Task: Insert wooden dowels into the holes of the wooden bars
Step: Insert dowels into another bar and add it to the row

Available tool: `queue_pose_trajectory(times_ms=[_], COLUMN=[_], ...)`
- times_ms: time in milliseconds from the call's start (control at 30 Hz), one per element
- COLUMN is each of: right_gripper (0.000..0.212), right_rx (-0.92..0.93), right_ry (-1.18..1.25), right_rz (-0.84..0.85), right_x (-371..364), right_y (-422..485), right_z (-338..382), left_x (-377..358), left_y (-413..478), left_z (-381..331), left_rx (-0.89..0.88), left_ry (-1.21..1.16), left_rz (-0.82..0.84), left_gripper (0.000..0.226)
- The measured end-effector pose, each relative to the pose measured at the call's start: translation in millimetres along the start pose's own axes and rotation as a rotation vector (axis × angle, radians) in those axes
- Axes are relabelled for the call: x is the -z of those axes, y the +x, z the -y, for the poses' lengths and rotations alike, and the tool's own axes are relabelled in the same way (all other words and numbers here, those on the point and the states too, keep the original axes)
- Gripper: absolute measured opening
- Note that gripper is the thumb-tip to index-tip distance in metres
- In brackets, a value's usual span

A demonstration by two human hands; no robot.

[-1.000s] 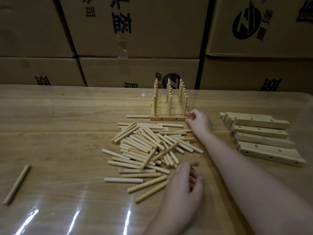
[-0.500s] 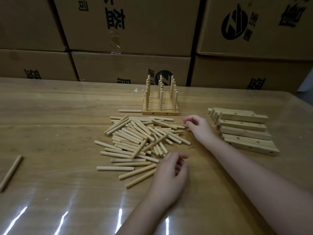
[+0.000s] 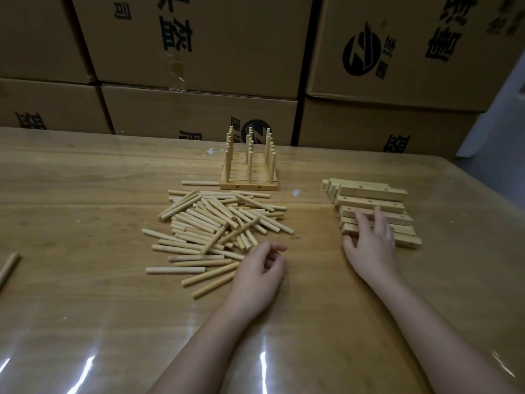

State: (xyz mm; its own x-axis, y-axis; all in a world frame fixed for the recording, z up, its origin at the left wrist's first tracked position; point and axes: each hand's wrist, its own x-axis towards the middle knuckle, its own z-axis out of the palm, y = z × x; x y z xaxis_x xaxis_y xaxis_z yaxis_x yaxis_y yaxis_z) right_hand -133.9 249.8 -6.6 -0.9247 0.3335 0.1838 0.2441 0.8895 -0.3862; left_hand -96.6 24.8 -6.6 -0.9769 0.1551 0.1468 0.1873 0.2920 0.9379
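Dozens of dowels (image 3: 221, 228) lie crisscrossed in a loose heap at the middle of the table (image 3: 85, 308). At 12 o'clock from the heap stands a rack (image 3: 249, 172) of bars set side by side, with three rows of dowels upright in their holes; one dowel lies flat just beside its left end. At 3 o'clock from the heap, well apart from it, the bars (image 3: 372, 191) lie stacked in overlapping steps, their drilled holes showing on the upper faces. The right hand (image 3: 369, 240) rests on the nearest bars, its fingers (image 3: 379, 223) stretched and spread across their tops towards 12 o'clock and its thumb at the near left end of the stack; no bar is lifted. The left hand (image 3: 258, 277) rests on the table at 5 o'clock from the heap, just beside the nearest dowels, fingers loosely curled towards the palm and holding nothing. A stray dowel (image 3: 8, 267) lies alone far off at 9 o'clock, by the picture's left edge. Boxes (image 3: 199, 52) with dark print are stacked in a wall behind the table at 12 o'clock.
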Motion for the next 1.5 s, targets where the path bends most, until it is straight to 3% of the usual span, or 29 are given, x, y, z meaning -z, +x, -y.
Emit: queue_pose_trajectory(times_ms=[133, 333, 500, 633, 767, 933, 1033, 1100, 1167, 1300, 1500], right_gripper=[0.06, 0.056, 0.043, 0.053, 0.047, 0.025, 0.026, 0.026, 0.02, 0.038, 0.036], right_rx=[-0.053, -0.1, -0.121, -0.185, -0.094, 0.12, 0.01, -0.117, -0.135, -0.129, -0.013], right_ry=[-0.028, -0.027, -0.098, -0.199, -0.235, 0.191, 0.812, 1.112, 1.27, 1.623, 1.769], right_rz=[-0.028, -0.197, -0.208, -0.126, -0.102, -0.033, 0.075, 0.257, 0.466, 0.731, 0.764], right_x=[0, 2, 5, 11, 17, 18, 21, 19, 14, 8, 6], right_y=[-7, -14, -11, -7, -4, -13, -25, -33, -37, -41, -42], right_z=[9, 10, -4, -17, -19, 5, 32, 47, 54, 56, 59], left_x=[0, 1, 1, 2, 3, 3, 2, 2, 2, 4, 3], left_y=[0, 0, 0, -1, -1, 0, 0, -1, 0, -2, -1], left_z=[-1, -1, -1, -1, -1, -2, -2, -3, -4, -6, -8], left_rx=[0.008, 0.015, 0.006, 0.012, 0.026, 0.039, 0.036, 0.033, 0.032, 0.019, 0.067], left_ry=[-0.023, -0.031, -0.021, -0.03, -0.054, -0.071, -0.074, -0.093, -0.111, -0.154, -0.317], left_rz=[-0.004, 0.002, 0.003, 0.015, 0.027, 0.019, 0.015, 0.007, -0.003, 0.008, -0.005], left_gripper=[0.017, 0.017, 0.017, 0.019, 0.018, 0.017, 0.016, 0.015, 0.014, 0.015, 0.012])
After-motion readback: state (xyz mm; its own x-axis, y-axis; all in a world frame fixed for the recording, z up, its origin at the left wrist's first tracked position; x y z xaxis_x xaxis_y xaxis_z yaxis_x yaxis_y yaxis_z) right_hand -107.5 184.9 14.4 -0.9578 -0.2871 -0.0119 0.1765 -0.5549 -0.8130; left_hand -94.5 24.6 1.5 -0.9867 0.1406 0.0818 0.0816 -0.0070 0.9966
